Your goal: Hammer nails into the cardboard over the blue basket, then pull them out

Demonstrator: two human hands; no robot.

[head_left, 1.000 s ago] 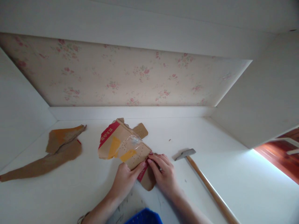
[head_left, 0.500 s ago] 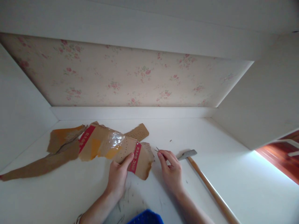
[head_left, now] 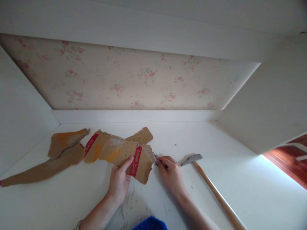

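One torn cardboard piece (head_left: 141, 164) is over the middle of the white worktop (head_left: 203, 137): brown, with two red bands carrying white print, orange-yellow patches, small dark holes and a ragged right end. The left hand (head_left: 120, 180) grasps its lower edge, the thumb lying on top. The right hand (head_left: 171, 174) has its fingertips pinched around a thin, dark, nail-like piece (head_left: 155, 156), just beside the ragged end. Of a blue basket (head_left: 151, 222), only a part shows at the worktop's near side; its contents cannot be told. A perforated cardboard strip (head_left: 143, 135) lies towards the back edge, torn scraps (head_left: 52, 169) near the left edge, and a wooden-handled hammer (head_left: 214, 188) at the right.
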